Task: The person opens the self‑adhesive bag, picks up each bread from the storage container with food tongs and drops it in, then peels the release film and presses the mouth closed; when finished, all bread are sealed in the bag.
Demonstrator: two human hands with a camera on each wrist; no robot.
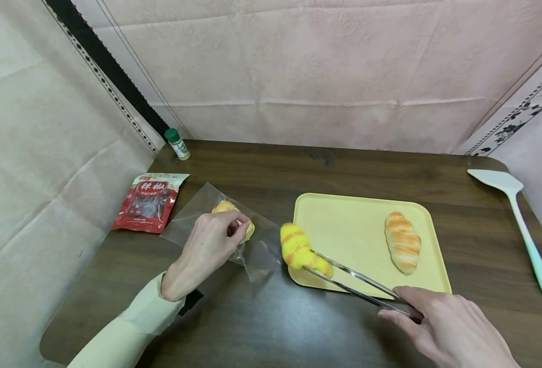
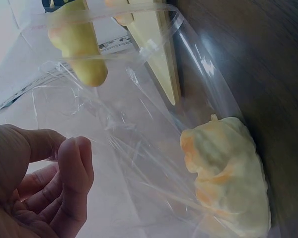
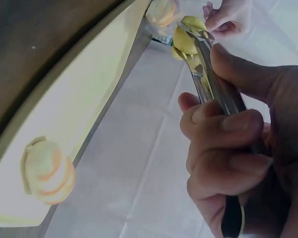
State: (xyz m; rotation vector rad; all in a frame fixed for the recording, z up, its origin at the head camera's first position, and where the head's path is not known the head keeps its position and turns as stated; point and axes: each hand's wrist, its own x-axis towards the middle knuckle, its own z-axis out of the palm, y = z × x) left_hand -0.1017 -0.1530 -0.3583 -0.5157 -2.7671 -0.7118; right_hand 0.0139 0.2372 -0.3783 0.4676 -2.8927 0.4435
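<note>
The left hand (image 1: 215,234) pinches the clear bag (image 1: 263,248), seemingly to spread its mouth, while the right hand (image 1: 454,323) grips tongs (image 1: 367,280) clasping the yellow bread (image 1: 296,246) by the left edge of the tray (image 1: 353,214).

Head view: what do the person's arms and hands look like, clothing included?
A plain, pale cream sleeve covers the left forearm, ending in a cuff at the wrist. A small black item, unclear what, shows beside it. The left hand and right hand are ungloved, with no rings visible.
</note>
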